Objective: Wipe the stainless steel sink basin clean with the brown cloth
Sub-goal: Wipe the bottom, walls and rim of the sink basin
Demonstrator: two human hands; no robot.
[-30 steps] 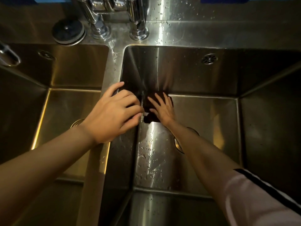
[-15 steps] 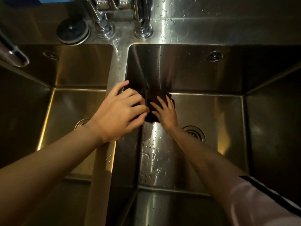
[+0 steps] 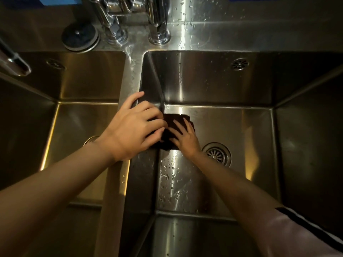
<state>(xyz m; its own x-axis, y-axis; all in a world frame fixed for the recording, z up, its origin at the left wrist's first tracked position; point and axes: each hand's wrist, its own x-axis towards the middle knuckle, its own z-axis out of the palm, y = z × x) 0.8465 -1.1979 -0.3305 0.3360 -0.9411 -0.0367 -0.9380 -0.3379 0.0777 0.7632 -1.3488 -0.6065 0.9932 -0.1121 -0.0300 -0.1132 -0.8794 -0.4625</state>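
Brown cloth (image 3: 171,127) flat on the floor of the right basin (image 3: 232,127), at its left wall, just left of the drain (image 3: 216,154). Pressed under the straight, spread fingers of the right hand (image 3: 185,138), not clenched. Left hand (image 3: 130,130) resting on the divider (image 3: 115,182), fingers loosely curled over its edge, holding nothing.

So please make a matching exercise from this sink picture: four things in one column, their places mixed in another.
Things
1. brown cloth
2. left hand
3. drain strainer
4. round plug

Places
A. on the divider between the basins
B. on the ledge left of the taps
C. under the right hand
D. in the right basin floor, right of the cloth

Pairs: 1-C, 2-A, 3-D, 4-B
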